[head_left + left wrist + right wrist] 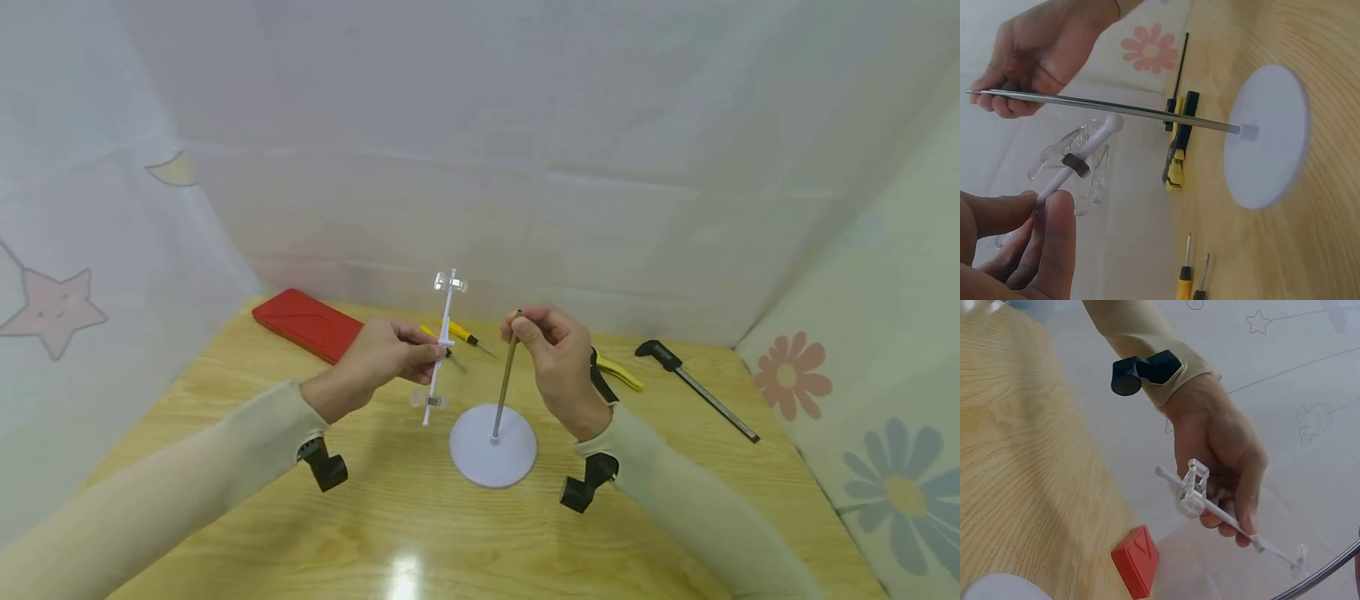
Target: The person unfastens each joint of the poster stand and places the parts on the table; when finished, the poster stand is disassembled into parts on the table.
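- Assembly of a small stand appears to be in hand: the metal rod [505, 385] is pinched at its top by the right hand [557, 357], its foot seated in the white round base [492, 446] on the table [420, 533].
- The white clip bar [444, 346] is gripped mid-length by the left hand [375, 362], just beside the rod.
- Alignment of bar and rod is judged necessary next.
- No containers are visible.

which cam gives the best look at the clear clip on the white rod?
Left wrist: the clear clip fills the near field on the white rod, its metal spring visible. The right wrist view shows it smaller, beside the left hand. The head view shows only tiny clips along the rod.
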